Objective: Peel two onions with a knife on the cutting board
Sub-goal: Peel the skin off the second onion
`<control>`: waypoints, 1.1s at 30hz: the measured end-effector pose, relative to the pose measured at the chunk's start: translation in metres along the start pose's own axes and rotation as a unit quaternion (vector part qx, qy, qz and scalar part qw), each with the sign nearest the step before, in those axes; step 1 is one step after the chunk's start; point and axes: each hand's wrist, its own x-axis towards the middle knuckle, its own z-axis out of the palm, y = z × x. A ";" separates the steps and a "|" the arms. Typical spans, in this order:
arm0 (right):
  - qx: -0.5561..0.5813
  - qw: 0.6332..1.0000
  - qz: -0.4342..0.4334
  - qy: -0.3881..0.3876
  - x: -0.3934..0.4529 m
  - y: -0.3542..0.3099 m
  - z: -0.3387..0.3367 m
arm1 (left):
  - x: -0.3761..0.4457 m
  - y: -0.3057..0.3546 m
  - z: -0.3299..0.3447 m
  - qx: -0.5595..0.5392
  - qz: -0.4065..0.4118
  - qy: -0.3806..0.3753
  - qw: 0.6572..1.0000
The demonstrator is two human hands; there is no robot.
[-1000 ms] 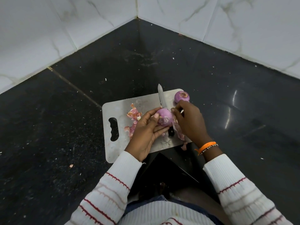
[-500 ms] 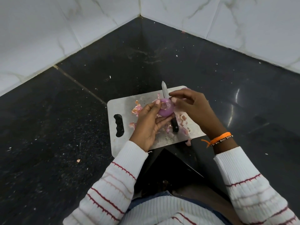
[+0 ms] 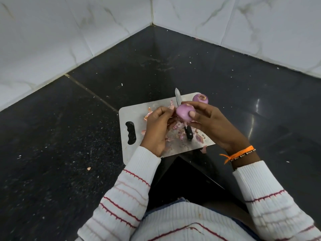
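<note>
I hold the onion (image 3: 185, 113) in my right hand (image 3: 211, 125), thumb pressed on its near face and fingers curled over the far side, lifted just above the cutting board (image 3: 133, 112); its skin looks smooth and purple all round, so I judge it nearly or fully peeled. My left hand (image 3: 159, 126) sits just to the left of it, fingers curled, fingertips at the onion's left flank; whether they pinch a last shred of skin I cannot tell, as the fingers hide it. The relation that matters next: the knife (image 3: 182, 115) lies on the board directly beneath and behind the onion, its long axis running away from me, blade tip pointing to the far edge, black handle towards me, partly hidden under my hands; the handle is nearer my right hand, but that hand is occupied, so the left has the freer reach. The onion is close to round, so its axis is hard to read; one trimmed end seems to face up and away. The second onion (image 3: 200, 98) rests at the board's far right corner, cut end up, looking peeled, just beyond my right fingers. Peel scraps (image 3: 180, 133) litter the board around the handle. I judge the task near its end; setting this onion beside the other would be the natural move.
</note>
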 end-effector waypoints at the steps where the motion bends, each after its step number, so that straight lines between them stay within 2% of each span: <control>1: -0.002 1.000 0.015 0.011 0.000 -0.001 0.001 | 0.000 -0.001 -0.001 -0.003 -0.001 0.002 1.000; 4: -0.034 0.998 0.038 0.025 0.000 -0.008 0.005 | -0.002 -0.003 -0.002 -0.017 -0.018 -0.009 1.000; 6: -0.014 0.997 0.064 0.038 0.000 -0.010 0.007 | -0.005 -0.005 -0.003 -0.012 -0.023 -0.032 0.999; 12: -0.009 0.992 0.112 0.061 0.007 -0.019 0.016 | -0.014 -0.007 -0.005 0.047 0.015 -0.089 0.995; 15: -0.022 0.989 0.125 0.077 0.009 -0.019 0.024 | -0.019 -0.008 -0.001 0.089 0.043 -0.037 0.994; 19: -0.011 0.985 0.144 0.097 0.010 -0.016 0.027 | -0.024 -0.010 0.004 0.091 0.090 0.039 0.991; 26: 0.035 0.978 0.185 0.092 0.002 -0.009 0.028 | -0.025 -0.013 -0.001 0.091 0.112 0.055 0.988; 33: 0.084 0.976 0.178 0.091 0.001 -0.005 0.029 | -0.008 0.007 -0.004 0.201 0.177 0.044 0.963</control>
